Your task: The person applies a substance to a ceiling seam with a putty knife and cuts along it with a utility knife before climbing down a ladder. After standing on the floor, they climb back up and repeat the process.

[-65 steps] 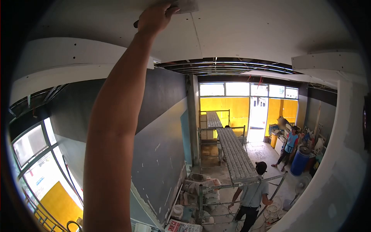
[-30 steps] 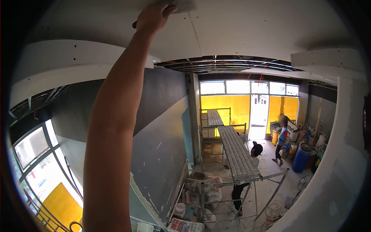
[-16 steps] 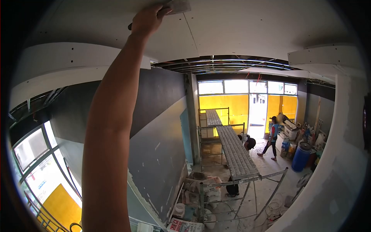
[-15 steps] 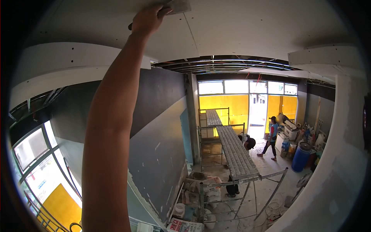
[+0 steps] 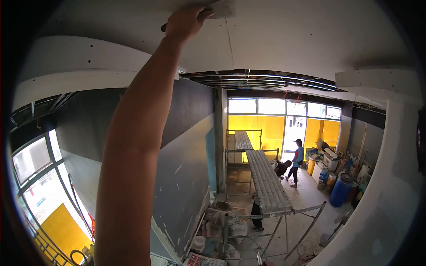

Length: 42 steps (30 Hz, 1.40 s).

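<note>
My left hand (image 5: 184,24) is raised at the top of the view, closed around the dark handle of a broad putty knife (image 5: 223,9). The handle's end sticks out left of the hand, and the metal blade points right, against or very close to the ceiling board (image 5: 275,37). A thin joint line and several dark screw spots mark the board near the blade. My right hand is not in view. At the bottom edge a small pale, narrow object (image 5: 259,257) shows, too little of it to name.
Below stands metal scaffolding with a long plank (image 5: 266,179). A person in a cap (image 5: 298,162) stands beyond it, and another person (image 5: 282,168) bends beside the plank. A blue drum (image 5: 341,190) and clutter line the right side. A grey wall (image 5: 186,177) rises at left.
My left hand and the putty knife have shifted right in view. The view has tilted slightly. The standing person has moved left, closer to the bending one. A narrow object has appeared at the bottom.
</note>
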Each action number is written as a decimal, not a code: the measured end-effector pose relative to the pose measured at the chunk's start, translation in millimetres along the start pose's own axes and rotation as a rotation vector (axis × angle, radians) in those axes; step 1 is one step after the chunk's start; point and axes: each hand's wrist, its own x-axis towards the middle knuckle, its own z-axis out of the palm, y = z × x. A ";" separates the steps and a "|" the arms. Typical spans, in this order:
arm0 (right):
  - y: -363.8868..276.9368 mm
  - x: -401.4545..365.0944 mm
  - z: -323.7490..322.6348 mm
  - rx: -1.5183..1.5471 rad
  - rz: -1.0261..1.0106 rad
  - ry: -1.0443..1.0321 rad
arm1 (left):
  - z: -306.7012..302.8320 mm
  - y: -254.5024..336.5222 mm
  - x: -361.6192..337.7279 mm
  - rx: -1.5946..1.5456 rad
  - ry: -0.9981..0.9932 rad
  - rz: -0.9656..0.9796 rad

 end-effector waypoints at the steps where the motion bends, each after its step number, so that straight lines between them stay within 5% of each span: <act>1: -9.4 18.1 -13.3 -0.022 -0.041 0.064 | 1.7 -0.9 0.3 0.010 -0.015 -0.017; 2: -28.4 35.9 -31.6 -0.046 -0.080 0.129 | 3.1 -1.6 1.1 0.019 -0.028 -0.032; 4: -173.4 64.1 -129.8 0.277 0.077 0.132 | 0.4 0.0 4.1 0.036 -0.049 -0.024; 6: -211.5 96.8 -170.5 0.302 -0.311 0.385 | -5.0 3.4 4.1 0.055 -0.068 -0.021; 14: -482.6 168.3 -371.1 0.048 -1.020 0.941 | 0.6 2.6 0.5 -0.006 -0.013 -0.024; 21: -663.2 238.5 -460.8 0.033 -1.280 1.159 | -6.1 7.6 2.3 -0.013 -0.065 -0.061; 42: -716.5 298.2 -468.4 0.058 -1.273 1.265 | -18.9 23.8 -1.7 0.035 -0.025 -0.059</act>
